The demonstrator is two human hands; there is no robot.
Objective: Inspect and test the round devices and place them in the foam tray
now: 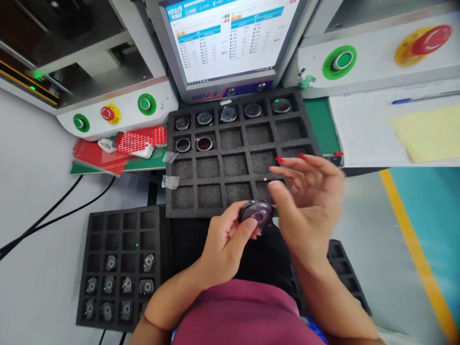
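Observation:
My left hand (228, 239) holds a dark round watch-like device (257, 213) between thumb and fingers, in front of the near edge of a black foam tray (196, 204). Just right of the device, my right hand (305, 206) is open, its fingers spread and slightly blurred, with nothing in it. The tray is divided into square compartments. Its back row holds several round watch-like devices (228, 114), and two more (204, 143) sit at the left of the second row.
A second foam tray (124, 247) at lower left holds several wrapped devices; part of another (347, 270) shows at lower right. A monitor (233, 43) stands behind, between machine panels with buttons (343, 60). Red-patterned sheets (100, 155) lie left, papers (370, 124) and a pen (424, 97) right.

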